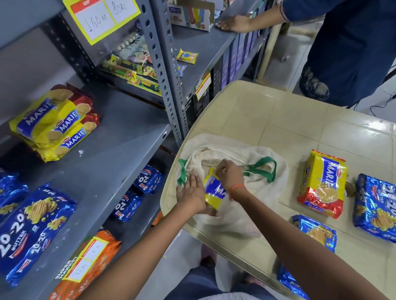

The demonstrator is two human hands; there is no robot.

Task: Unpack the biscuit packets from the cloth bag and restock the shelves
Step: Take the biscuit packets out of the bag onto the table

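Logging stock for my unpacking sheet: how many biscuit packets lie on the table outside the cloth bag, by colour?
Yellow-and-red packet: 1
Blue packets: 3
Total: 4

A yellow packet [214, 191] sits half hidden between both hands, its label unreadable. The cloth bag [234, 157] conceals its contents. A blue packet [291, 282] vanishes behind the right forearm; the bottom edge crops the orange packets [83, 266].
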